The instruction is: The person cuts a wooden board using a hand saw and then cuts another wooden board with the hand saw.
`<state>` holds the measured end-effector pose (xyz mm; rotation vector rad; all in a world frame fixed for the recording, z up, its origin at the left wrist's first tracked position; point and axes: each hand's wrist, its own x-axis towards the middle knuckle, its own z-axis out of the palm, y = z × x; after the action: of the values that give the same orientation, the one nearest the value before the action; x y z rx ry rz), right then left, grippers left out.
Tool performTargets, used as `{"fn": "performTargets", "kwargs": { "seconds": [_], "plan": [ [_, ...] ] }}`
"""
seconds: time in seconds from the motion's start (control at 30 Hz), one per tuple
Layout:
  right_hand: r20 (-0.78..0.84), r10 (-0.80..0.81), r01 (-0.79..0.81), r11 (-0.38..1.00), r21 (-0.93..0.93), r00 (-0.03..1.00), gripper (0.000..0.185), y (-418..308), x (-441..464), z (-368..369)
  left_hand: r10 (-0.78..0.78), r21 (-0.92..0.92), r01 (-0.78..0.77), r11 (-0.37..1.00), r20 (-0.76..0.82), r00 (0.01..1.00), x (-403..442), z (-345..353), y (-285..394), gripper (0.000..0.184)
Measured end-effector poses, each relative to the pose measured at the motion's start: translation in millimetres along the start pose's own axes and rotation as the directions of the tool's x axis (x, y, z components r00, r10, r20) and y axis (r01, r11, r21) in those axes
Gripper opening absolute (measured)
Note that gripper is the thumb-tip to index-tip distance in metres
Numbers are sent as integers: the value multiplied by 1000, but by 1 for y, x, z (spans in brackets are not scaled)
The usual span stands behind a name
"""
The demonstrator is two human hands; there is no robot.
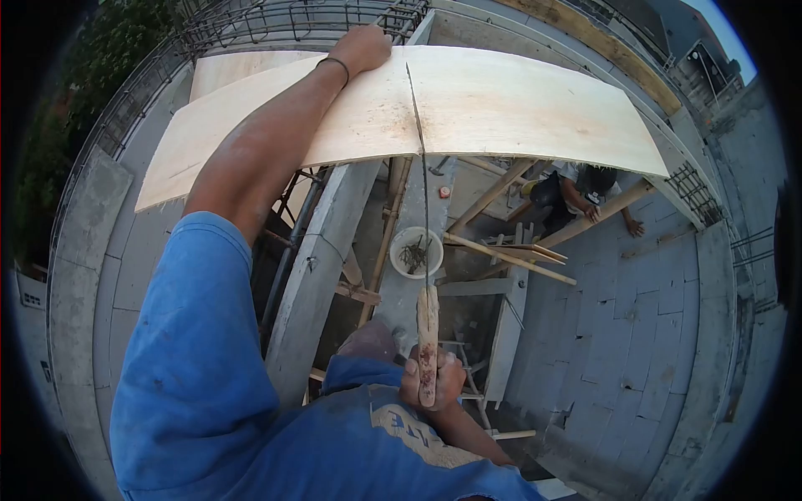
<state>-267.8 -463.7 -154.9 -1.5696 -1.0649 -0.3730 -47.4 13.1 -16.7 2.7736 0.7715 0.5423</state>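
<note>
Pale wooden sheet (pixel 518 100) lay across the gap above the white bucket (pixel 400 264), a dark line crossing it where the saw blade (pixel 426 217) met it, brown specks (pixel 386 119) alongside; cutting looked under way, with the two sides in line and seemingly unparted, though how much was cut through and how much was left could not be told. Left hand (pixel 365 48) was closed at the sheet's far edge, fingers curled; right hand (pixel 451 380) was wrapped firmly round the saw's wooden handle (pixel 428 334).

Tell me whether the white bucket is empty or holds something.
Holding something: thin dark pieces lie inside the white bucket.
</note>
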Motion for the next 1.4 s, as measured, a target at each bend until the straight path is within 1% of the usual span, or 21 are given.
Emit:
{"fn": "performTargets", "kwargs": {
  "seconds": [0.07,0.17,0.23,0.27,0.33,0.4,0.47,0.57,0.6,0.67,0.73,0.83,0.9,0.93,1.0,1.07,1.13,1.17,1.23,1.3,1.4],
  "plan": [
    [33,-34,37,996,-87,999,13,7,33,4,10,3,-10,1000,-2,1000,2,5,3,40],
    [27,-9,11,996,-87,1000,15,12,91,25,-9,-26,8,1000,-14,1000,-1,5,0,41],
    [-147,-28,28,1000,-3,989,17,18,89,46,-12,-32,11,999,-40,999,0,4,1,41],
    [-71,102,-99,994,51,992,18,16,83,36,-24,-37,23,999,-29,999,-2,6,-1,41],
    [9,99,-98,994,-43,995,17,4,59,18,-23,-25,25,999,55,998,2,-2,5,40],
    [16,34,-33,997,-74,999,18,-4,15,4,-26,-19,26,999,16,1000,3,7,3,40],
    [-2,50,-50,999,22,999,18,-8,-12,-3,-35,-14,35,999,-22,999,5,6,-3,40],
    [109,-53,62,995,-81,993,25,-6,20,-4,-22,-5,22,1000,1,1000,9,13,-2,41],
    [134,0,14,994,-107,991,23,-4,43,-3,8,31,-8,999,1,1000,15,22,-9,41],
    [10,188,-189,981,49,982,16,4,85,16,37,73,-37,997,-5,999,13,16,-9,41],
    [-24,139,-137,988,69,990,15,5,93,28,-60,-65,58,996,-20,998,0,7,1,41],
    [-71,61,-56,996,64,996,16,8,96,29,-44,-92,41,995,-38,998,-6,3,4,41],
    [-5,252,-249,961,120,968,14,-7,93,13,-43,-81,41,996,-18,999,-12,1,6,41],
    [9,294,-288,930,229,956,16,-17,78,0,-35,-58,34,998,-11,999,-11,-5,9,41],
    [-96,68,-38,957,287,993,19,-41,53,-28,-13,-60,11,998,-27,1000,-10,-7,9,40],
    [28,-84,58,854,517,996,23,-46,44,-78,2,-53,-2,999,-11,1000,-12,-7,9,40],
    [-215,130,11,833,553,968,28,-60,31,-105,-2,-72,2,997,0,1000,0,2,-1,50],
    [-314,184,-9,874,485,932,31,-64,39,-115,29,-56,-30,998,-22,999,3,5,-5,58],
    [-390,240,-77,918,389,889,34,-57,27,-153,60,-154,-50,987,56,997,16,11,-14,73],
    [-501,350,-205,925,320,792,35,-50,7,-180,102,-155,-87,984,93,990,5,-2,-4,76],
    [-616,384,-216,919,331,688,36,-59,1,-188,81,-145,-73,987,47,996,19,11,-18,79]
  ]
}}
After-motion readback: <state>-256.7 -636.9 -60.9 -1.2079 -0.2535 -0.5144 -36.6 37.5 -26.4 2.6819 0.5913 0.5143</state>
